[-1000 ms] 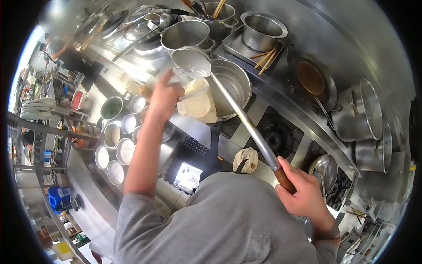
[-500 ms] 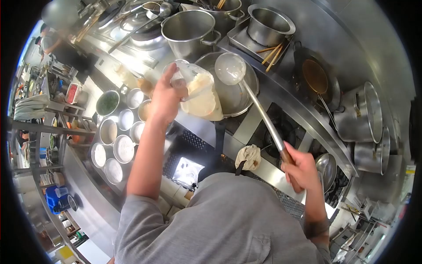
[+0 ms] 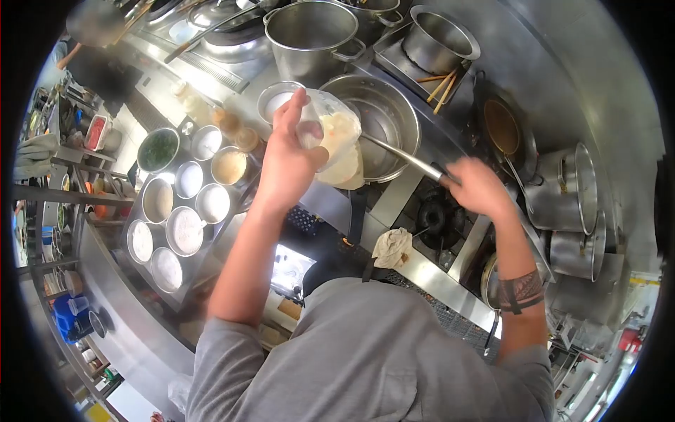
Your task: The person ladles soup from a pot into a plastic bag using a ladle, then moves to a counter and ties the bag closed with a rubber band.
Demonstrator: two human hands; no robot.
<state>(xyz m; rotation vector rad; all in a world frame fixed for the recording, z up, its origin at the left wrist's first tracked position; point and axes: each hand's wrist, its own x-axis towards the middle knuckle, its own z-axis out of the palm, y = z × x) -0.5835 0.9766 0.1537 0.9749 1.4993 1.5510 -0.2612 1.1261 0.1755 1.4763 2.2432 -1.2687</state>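
Observation:
My left hand (image 3: 288,165) is closed on a clear plastic bag (image 3: 341,144) with a pale, creamy yellow mass inside. My right hand (image 3: 478,184) grips the handle end of a long metal ladle (image 3: 404,156). The ladle's shaft slants left to the bag; its bowl is hidden at or inside the bag, I cannot tell which. Behind the bag stands a wide metal pot (image 3: 411,144), its inner wall partly visible. A round container (image 3: 264,105) with white contents sits just beyond my left fingers.
Several metal tubs of powders and seasonings, among them a white-filled tub (image 3: 185,231), stand at left. A tall stockpot (image 3: 309,60) is at the back. To the right are a gas burner (image 3: 441,219), a wok (image 3: 485,112) and a cloth (image 3: 392,247). Another person (image 3: 102,77) stands far left.
The ladle's bowl has moved from above the pot, left and down to the bag, out of sight. My right hand has risen. My left hand and the bag have shifted slightly right in view.

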